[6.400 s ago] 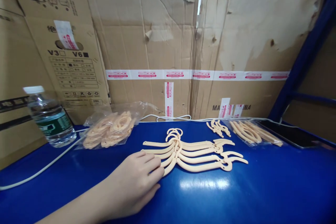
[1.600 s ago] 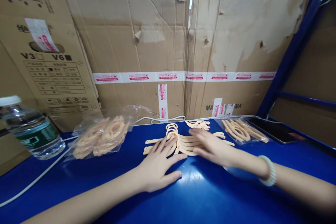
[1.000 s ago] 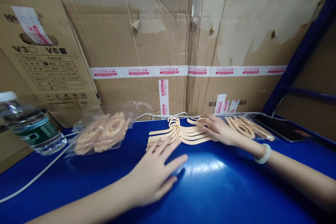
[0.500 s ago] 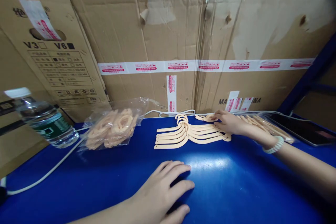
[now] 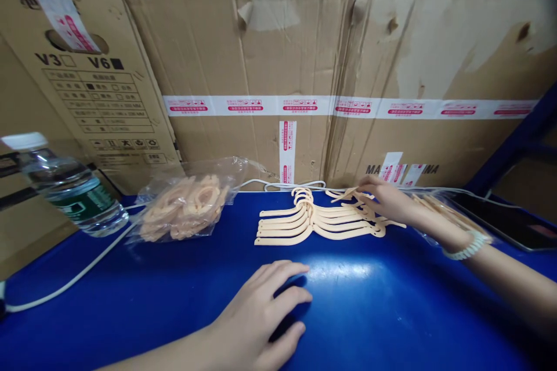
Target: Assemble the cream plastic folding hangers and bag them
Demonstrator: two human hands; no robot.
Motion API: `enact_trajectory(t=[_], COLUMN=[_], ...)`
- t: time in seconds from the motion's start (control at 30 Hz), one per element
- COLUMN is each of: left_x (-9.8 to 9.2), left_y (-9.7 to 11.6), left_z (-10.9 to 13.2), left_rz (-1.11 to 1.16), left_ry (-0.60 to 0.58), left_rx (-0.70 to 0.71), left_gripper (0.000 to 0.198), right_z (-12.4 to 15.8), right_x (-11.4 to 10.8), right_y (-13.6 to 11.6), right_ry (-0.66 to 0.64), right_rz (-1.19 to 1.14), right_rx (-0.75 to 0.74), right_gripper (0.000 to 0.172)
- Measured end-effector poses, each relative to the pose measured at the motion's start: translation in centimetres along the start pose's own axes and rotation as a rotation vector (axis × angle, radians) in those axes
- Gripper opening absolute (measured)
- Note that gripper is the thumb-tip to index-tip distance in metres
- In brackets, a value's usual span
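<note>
On table: bagged rings; right hand pinches beige piece, left hand flat, empty.

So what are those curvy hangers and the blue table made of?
The hangers look like moulded plastic, matt cream-peach: thin, smooth, all one identical shape. The blue table looks like painted metal or glossy laminate, I can't tell which; its surface mirrors the light as a bright patch.

A clear, white-capped plastic water bottle sits far left of the left hand's fingers. Nearer them, a clear bag of beige plastic rings rests on the blue tabletop. Brown taped cardboard boxes stand beyond the fingertips. A dark flat phone lies right of the right hand's fingers.
</note>
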State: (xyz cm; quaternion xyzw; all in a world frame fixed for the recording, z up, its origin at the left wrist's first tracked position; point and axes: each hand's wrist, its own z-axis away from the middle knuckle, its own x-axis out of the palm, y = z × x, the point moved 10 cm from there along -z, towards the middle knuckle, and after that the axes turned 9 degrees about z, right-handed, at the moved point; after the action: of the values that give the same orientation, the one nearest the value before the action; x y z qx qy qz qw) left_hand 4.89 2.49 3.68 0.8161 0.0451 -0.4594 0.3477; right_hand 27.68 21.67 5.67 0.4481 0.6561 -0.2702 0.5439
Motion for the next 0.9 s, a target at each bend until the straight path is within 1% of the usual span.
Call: enact_trajectory(t=[0.2,0.33,0.4,0.47,0.53,0.6,0.63,0.67,0.73,0.8,0.83,0.9], left_x=[-0.1,-0.2,-0.7,-1.5,-2.1,-2.0,-1.7,-1.4,-0.8,-0.8,-0.7,-0.5], left_y=[-0.2,-0.4,-0.9,-2.0,-3.6,-5.1,-5.6,-6.0,-6.2,-6.2,-6.2,-6.2], left_z=[0.1,0.1,0.1,0.0,0.1,0.2,0.2,0.1,-0.2,-0.3,-0.3,-0.3], left_rz=[0.010,0.078,0.171,0.295,0.454,0.659,0.770,0.875,1.040,1.146,1.179,1.212], left_ry=[0.024,0.039,0.068,0.133,0.225,0.293,0.314,0.327,0.333,0.359,0.366,0.356], left_rx=[0.019,0.007,-0.047,-0.155,-0.295,-0.409,-0.438,-0.447,-0.426,-0.393,-0.390,-0.401], left_gripper=[0.037,0.038,0.038,0.037,0.034,0.033,0.035,0.039,0.048,0.055,0.054,0.043], right_z=[0.2,0.3,0.4,0.6,0.9,1.4,1.7,2.2,3.4,4.8,5.5,6.6], right_x=[-0.3,-1.7,-3.0,-4.5,-5.6,-5.6,-5.3,-4.9,-3.9,-2.7,-2.1,-1.2], right_y=[-0.8,-0.8,-0.8,-1.2,-2.2,-4.2,-5.8,-7.8,-12.2,-15.9,-17.5,-19.6], right_ry=[0.025,0.027,0.039,0.044,0.014,-0.073,-0.144,-0.217,-0.407,-0.580,-0.657,-0.755], right_rz=[-0.078,-0.172,-0.206,-0.295,-0.518,-0.880,-1.076,-1.273,-1.645,-1.867,-1.934,-2.005], right_rx=[-0.079,-0.143,-0.159,-0.160,-0.132,-0.089,-0.085,-0.091,-0.122,-0.119,-0.116,-0.117], right_gripper=[0.037,0.038,0.042,0.047,0.052,0.050,0.047,0.045,0.045,0.042,0.041,0.040])
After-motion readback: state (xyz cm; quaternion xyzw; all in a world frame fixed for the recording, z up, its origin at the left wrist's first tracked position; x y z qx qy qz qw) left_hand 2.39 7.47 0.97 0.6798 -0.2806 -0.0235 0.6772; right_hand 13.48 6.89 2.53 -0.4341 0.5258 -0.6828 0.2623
